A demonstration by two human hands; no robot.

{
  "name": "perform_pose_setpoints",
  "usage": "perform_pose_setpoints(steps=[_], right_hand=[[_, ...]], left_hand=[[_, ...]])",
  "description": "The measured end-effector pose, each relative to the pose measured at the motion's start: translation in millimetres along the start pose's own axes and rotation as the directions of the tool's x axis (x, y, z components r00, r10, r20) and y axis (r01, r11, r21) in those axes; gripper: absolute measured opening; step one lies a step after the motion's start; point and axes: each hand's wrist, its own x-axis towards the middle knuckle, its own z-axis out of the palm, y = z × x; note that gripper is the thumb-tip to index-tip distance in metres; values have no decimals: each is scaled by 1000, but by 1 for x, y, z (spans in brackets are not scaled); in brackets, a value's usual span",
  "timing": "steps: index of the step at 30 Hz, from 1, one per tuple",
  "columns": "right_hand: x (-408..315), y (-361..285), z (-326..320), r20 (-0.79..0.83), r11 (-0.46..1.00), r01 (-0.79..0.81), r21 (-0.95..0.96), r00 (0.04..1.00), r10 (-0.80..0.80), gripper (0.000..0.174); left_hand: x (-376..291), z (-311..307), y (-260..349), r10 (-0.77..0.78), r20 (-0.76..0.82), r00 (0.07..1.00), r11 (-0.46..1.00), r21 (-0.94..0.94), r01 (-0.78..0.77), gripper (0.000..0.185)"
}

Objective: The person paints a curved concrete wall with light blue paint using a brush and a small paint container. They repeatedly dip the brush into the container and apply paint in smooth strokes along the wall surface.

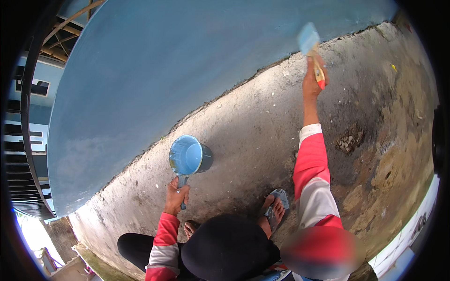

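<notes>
My left hand (177, 196) grips the handle of a plastic dipper (207, 157) that holds light blue paint (192, 154). The dipper hangs over the ground, close to the foot of the wall. Stretched out to the far right, my right hand (311, 79) is closed around the wooden handle of a flat paintbrush (319, 75). Pale blue paint covers the brush's bristles (308, 38), which look blurred. They overlap the lower part of the blue wall (140, 77) in the picture; whether they touch it I cannot tell.
Rough bare ground (246, 140) runs along the wall's uneven bottom edge. A small heap of stones (348, 140) lies at right, with a yellow scrap (393, 67) farther up. My sandalled foot (276, 210) is below. Dark railings (21, 168) and wooden poles (65, 26) stand at far left.
</notes>
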Motion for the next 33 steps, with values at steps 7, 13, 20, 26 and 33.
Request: perform_pose_setpoints(steps=[7, 13, 20, 26, 33], right_hand=[[-131, -65, 71, 114, 966, 115, 233, 983, -144, 23], [-228, -142, 47, 526, 858, -69, 508, 814, -246, 20], [-214, -151, 69, 315, 957, 4, 290, 944, -99, 23], [-243, -199, 106, 309, 977, 90, 194, 939, -148, 22], [-307, -284, 157, 385, 965, 227, 128, 886, -260, 23]], left_hand=[[3, 9, 11, 73, -33, 997, 997, 18, -72, 25], [5, -46, 44, 32, -16, 999, 969, 247, -27, 28], [-27, -123, 74, 46, 76, 996, 923, 379, -72, 31], [-36, -200, 68, -6, 144, 990, 885, 461, -61, 33], [6, -280, 38, 43, 335, 941, 853, 479, -209, 33]])
